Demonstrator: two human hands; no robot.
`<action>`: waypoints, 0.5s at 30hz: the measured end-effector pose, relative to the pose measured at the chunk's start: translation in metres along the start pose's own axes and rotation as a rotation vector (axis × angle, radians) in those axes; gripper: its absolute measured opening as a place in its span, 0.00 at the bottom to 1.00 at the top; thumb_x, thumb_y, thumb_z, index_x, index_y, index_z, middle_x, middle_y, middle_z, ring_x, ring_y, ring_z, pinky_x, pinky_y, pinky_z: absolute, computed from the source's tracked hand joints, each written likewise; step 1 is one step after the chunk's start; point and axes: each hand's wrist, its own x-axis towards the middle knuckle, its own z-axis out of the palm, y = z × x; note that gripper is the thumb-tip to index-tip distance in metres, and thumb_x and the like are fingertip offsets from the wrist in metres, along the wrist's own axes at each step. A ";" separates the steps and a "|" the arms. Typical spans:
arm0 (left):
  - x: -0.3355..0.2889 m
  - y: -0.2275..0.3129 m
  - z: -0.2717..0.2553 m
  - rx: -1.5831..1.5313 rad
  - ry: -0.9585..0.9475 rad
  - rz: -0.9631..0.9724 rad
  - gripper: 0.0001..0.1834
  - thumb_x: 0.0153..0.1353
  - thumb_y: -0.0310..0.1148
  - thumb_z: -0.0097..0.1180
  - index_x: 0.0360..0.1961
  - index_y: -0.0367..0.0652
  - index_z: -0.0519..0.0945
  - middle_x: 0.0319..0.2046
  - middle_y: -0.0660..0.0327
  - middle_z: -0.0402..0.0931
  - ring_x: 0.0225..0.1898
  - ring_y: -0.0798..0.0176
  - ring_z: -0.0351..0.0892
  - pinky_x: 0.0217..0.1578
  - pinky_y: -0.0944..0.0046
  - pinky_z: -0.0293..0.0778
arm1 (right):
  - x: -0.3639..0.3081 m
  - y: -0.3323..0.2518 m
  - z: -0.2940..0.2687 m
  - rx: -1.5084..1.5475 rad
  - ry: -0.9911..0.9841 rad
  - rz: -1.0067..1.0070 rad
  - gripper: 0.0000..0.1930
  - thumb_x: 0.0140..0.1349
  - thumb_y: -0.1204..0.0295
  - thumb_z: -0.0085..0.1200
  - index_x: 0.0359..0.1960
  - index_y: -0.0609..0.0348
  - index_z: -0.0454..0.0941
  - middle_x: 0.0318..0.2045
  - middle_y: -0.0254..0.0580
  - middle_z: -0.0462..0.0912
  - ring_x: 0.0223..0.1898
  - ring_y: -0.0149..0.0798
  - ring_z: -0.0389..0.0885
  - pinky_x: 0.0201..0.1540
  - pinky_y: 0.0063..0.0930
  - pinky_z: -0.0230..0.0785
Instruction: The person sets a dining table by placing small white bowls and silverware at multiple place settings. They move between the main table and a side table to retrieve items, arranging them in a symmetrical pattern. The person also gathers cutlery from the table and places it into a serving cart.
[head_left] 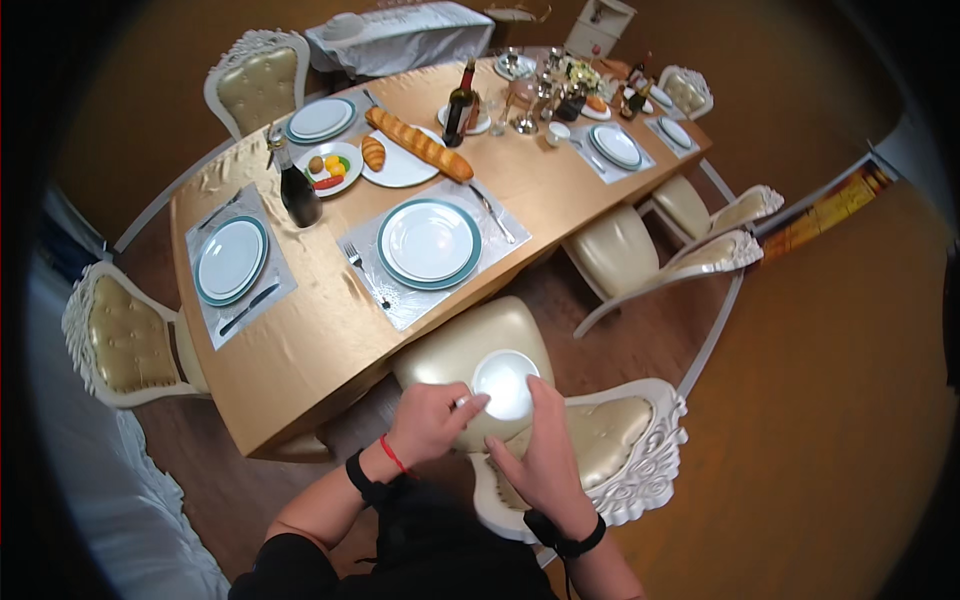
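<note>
A small round white bowl [505, 386] is held between my hands above the cream seat of the chair [474, 335] in front of me. My left hand [430, 416] closes on the bowl's left edge, thumb pointing toward it. On the opposite side, the fingers of my right hand [543, 446] press against the rim, with the thumb apart and lower down. Nearest to the bowl on the table is a place setting: a white plate [429, 241] on a teal-rimmed one, a fork [364, 272] to the left and a knife [493, 213] to the right.
A gold-covered table [300, 330] stretches ahead. It bears a baguette [419, 144], a dark bottle [296, 188], a wine bottle [460, 105], a food plate [329, 168] and another setting [232, 260]. Carved chairs stand around, one at the left [128, 335], one at the right [615, 248].
</note>
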 end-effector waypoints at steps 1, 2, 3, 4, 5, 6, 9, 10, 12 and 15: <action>-0.007 0.021 0.017 0.107 0.002 0.087 0.24 0.65 0.47 0.54 0.18 0.40 0.76 0.16 0.49 0.72 0.18 0.45 0.73 0.20 0.56 0.68 | -0.017 0.010 -0.020 -0.018 -0.008 0.010 0.44 0.49 0.73 0.67 0.65 0.73 0.52 0.57 0.66 0.63 0.59 0.64 0.64 0.59 0.45 0.64; -0.012 0.038 0.040 0.123 -0.016 0.121 0.24 0.65 0.47 0.53 0.18 0.40 0.78 0.16 0.49 0.72 0.19 0.43 0.73 0.21 0.55 0.69 | -0.036 0.019 -0.041 0.022 0.041 0.025 0.44 0.49 0.73 0.67 0.65 0.73 0.52 0.57 0.67 0.63 0.59 0.63 0.64 0.59 0.44 0.64; -0.019 0.054 0.063 0.127 -0.028 0.115 0.23 0.65 0.47 0.53 0.19 0.41 0.78 0.15 0.49 0.72 0.20 0.44 0.73 0.21 0.55 0.69 | -0.054 0.027 -0.061 0.061 0.090 0.043 0.44 0.49 0.73 0.67 0.65 0.73 0.52 0.58 0.67 0.63 0.59 0.62 0.65 0.59 0.44 0.65; -0.022 0.072 0.087 0.145 -0.049 0.119 0.23 0.65 0.47 0.53 0.19 0.41 0.79 0.15 0.49 0.72 0.20 0.44 0.74 0.21 0.54 0.69 | -0.072 0.040 -0.082 0.110 0.156 0.062 0.44 0.49 0.73 0.67 0.65 0.73 0.52 0.58 0.67 0.63 0.60 0.61 0.65 0.59 0.43 0.65; -0.029 0.088 0.109 0.144 -0.070 0.143 0.22 0.65 0.47 0.52 0.20 0.42 0.79 0.15 0.50 0.72 0.20 0.44 0.74 0.21 0.54 0.69 | -0.095 0.056 -0.097 0.142 0.233 0.129 0.44 0.47 0.72 0.69 0.64 0.72 0.56 0.57 0.64 0.65 0.59 0.57 0.67 0.59 0.41 0.65; -0.034 0.106 0.134 0.141 -0.095 0.165 0.22 0.65 0.47 0.52 0.21 0.42 0.80 0.15 0.50 0.72 0.20 0.44 0.75 0.21 0.54 0.69 | -0.108 0.075 -0.118 0.177 0.222 0.119 0.44 0.46 0.72 0.70 0.64 0.71 0.57 0.56 0.62 0.67 0.58 0.57 0.68 0.58 0.41 0.66; -0.038 0.155 0.196 0.351 -0.194 0.303 0.22 0.67 0.46 0.49 0.21 0.43 0.78 0.15 0.52 0.73 0.20 0.45 0.75 0.22 0.52 0.70 | -0.153 0.119 -0.174 0.317 0.274 0.161 0.40 0.42 0.72 0.72 0.59 0.69 0.67 0.51 0.55 0.74 0.52 0.53 0.75 0.55 0.39 0.69; -0.035 0.166 0.220 0.415 -0.223 0.364 0.22 0.68 0.47 0.48 0.21 0.43 0.77 0.15 0.52 0.73 0.20 0.45 0.75 0.22 0.52 0.70 | -0.167 0.134 -0.189 0.323 0.317 0.177 0.39 0.42 0.72 0.72 0.59 0.69 0.67 0.51 0.55 0.74 0.52 0.53 0.76 0.54 0.39 0.69; -0.022 0.193 0.255 0.478 -0.340 0.369 0.21 0.69 0.46 0.46 0.24 0.44 0.75 0.17 0.53 0.74 0.21 0.44 0.75 0.23 0.51 0.70 | -0.188 0.163 -0.213 0.336 0.402 0.206 0.39 0.42 0.72 0.72 0.58 0.69 0.68 0.51 0.55 0.75 0.51 0.53 0.77 0.53 0.39 0.70; -0.002 0.230 0.300 0.548 -0.454 0.389 0.19 0.69 0.46 0.45 0.27 0.44 0.76 0.20 0.50 0.75 0.23 0.42 0.76 0.26 0.50 0.71 | -0.210 0.196 -0.241 0.395 0.523 0.255 0.40 0.41 0.77 0.72 0.59 0.68 0.67 0.53 0.48 0.73 0.53 0.42 0.75 0.55 0.35 0.69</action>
